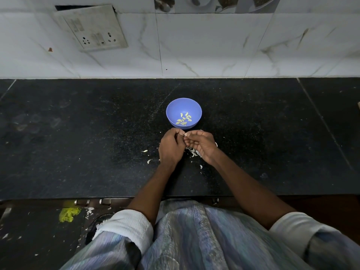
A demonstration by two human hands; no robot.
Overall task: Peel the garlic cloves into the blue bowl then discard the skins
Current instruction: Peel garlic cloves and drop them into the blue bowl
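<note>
**A:** Going left to right, what's on that dark counter point(78, 133)?

**B:** Far left there's nothing but faint smudges. Nearer the middle you get stray skin flakes point(144, 151). Then the left hand point(170, 148), seen from the back with its fingers curled in toward the other hand. It's pinching at a garlic clove point(185, 135) held between the two hands.

**A:** So both hands are on it?

**B:** Looks that way. The right hand point(200, 146) has its fingers curled and its thumb meets the left at that pale bit. My guess is one hand steadies while the other picks at the skin. The clove itself is mostly hidden.

**A:** And the bowl?

**B:** The blue bowl point(171, 108) sits just beyond the hands, right in line with them, so a finished clove is probably a short drop. A small cluster of peeled cloves point(184, 118) lies in its bottom already.

**A:** Skins?

**B:** There's a pile of skins point(193, 152) on the counter right below the hands, with a few flakes further right. Nothing's been discarded yet, so I'd say it's mid-task.
</note>
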